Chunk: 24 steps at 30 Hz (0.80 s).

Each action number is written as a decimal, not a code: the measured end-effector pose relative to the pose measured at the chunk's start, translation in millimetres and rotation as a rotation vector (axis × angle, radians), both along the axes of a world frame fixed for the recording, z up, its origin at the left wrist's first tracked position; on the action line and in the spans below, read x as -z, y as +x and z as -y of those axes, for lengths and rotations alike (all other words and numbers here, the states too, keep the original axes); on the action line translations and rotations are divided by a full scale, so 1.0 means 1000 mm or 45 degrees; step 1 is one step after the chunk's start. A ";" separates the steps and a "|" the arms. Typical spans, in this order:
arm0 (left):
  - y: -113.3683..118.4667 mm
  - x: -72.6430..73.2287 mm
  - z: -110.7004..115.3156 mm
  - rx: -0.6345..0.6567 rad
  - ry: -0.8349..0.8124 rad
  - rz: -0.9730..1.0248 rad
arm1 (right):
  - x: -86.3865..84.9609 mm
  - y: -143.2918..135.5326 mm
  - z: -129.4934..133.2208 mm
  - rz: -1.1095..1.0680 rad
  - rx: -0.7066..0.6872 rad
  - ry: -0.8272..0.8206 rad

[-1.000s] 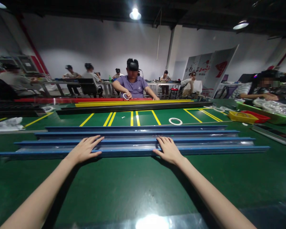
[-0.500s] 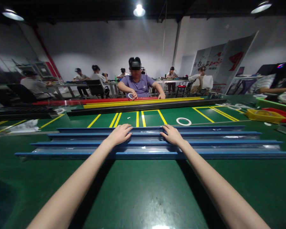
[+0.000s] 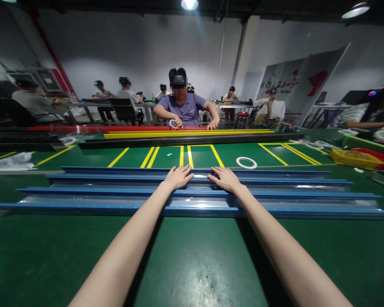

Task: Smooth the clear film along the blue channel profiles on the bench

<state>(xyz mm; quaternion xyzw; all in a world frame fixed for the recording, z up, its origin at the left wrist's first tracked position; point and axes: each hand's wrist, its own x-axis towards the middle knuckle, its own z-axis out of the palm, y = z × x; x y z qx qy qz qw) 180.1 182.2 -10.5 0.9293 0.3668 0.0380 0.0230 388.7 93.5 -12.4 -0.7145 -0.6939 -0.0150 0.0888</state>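
Long blue channel-shaped strips with clear, shiny film lie side by side across the green table. My left hand rests over the far strips, palm down, its fingers stretched out and slightly spread. Close by on the right, my right hand lies on the same strips, also flat with spread fingers. A short gap separates the two hands. Neither one grips anything; my palms hide part of the strips beneath them.
A white tape ring lies beyond the strips, among yellow lines. Black, yellow and red strips lie farther back, where a co-worker holds another white ring. Yellow and red trays stand right.
My left hand has slid right along the blue strips, closer to my right hand. My right hand has shifted slightly left. The view has tilted down a little.
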 end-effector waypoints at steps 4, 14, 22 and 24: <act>0.002 -0.004 -0.005 0.016 -0.021 -0.021 | -0.005 0.004 -0.006 0.028 -0.051 -0.019; 0.007 -0.011 -0.012 0.061 0.173 -0.101 | -0.008 0.005 -0.010 0.120 -0.027 0.020; 0.007 -0.026 -0.003 0.131 0.424 -0.080 | -0.014 0.002 0.000 0.309 -0.029 0.240; 0.005 -0.034 -0.001 0.149 0.539 -0.056 | -0.024 0.002 0.003 0.344 -0.042 0.295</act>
